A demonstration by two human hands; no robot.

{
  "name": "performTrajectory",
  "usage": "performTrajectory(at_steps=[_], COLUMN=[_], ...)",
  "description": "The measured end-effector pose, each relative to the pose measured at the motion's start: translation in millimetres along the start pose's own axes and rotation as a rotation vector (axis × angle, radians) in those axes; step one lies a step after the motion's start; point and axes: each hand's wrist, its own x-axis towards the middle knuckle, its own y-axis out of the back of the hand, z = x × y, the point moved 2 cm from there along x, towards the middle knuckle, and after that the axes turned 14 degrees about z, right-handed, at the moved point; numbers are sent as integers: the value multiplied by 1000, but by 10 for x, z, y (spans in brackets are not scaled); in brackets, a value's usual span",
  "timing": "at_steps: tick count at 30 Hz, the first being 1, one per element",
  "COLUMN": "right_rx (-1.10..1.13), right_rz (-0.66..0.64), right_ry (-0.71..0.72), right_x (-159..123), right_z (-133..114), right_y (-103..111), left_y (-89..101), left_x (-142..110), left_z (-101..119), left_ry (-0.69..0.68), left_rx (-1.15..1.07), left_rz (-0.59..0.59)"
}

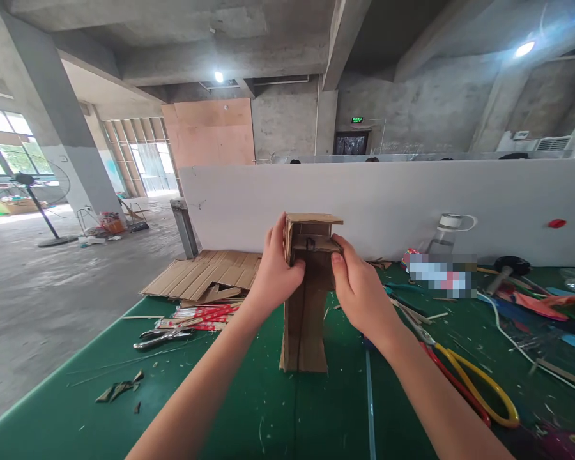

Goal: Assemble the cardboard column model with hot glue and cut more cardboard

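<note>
A tall cardboard model stands upright on the green table, with a box-like top and a flared base. My left hand grips the left side of its top, thumb pressed on the front. My right hand holds the right side, thumb and fingers pinching a small cardboard flap on the front of the top. Both hands are closed on the model.
Flattened cardboard sheets lie at the back left, with pliers and red-white sticks in front. Yellow-handled scissors lie right of my right arm. A white partition runs along the table's far edge. Scraps and clutter cover the right side.
</note>
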Motion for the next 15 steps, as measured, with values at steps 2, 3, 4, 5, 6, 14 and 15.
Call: performTrajectory(at_steps=[2, 3, 4, 5, 6, 14, 15], right_rx=[-5, -8, -10, -12, -13, -18, -21], right_rz=[5, 7, 7, 4, 2, -12, -12], right_ry=[-15, -19, -22, -22, -22, -27, -28], right_x=[3, 5, 7, 9, 10, -6, -7], right_z=[21, 31, 40, 49, 57, 94, 95], right_y=[-27, -37, -46, -53, -59, -73, -73], left_y=[-20, -27, -32, -36, -38, -39, -39], left_x=[-13, -19, -22, -24, -24, -14, -14], left_z=[-34, -49, -62, -71, -77, -134, -145], left_ry=[-14, 2, 22, 40, 50, 42, 49], left_rx=[38, 37, 29, 19, 12, -125, -135], left_rz=[-12, -22, -33, -45, -57, -161, -160])
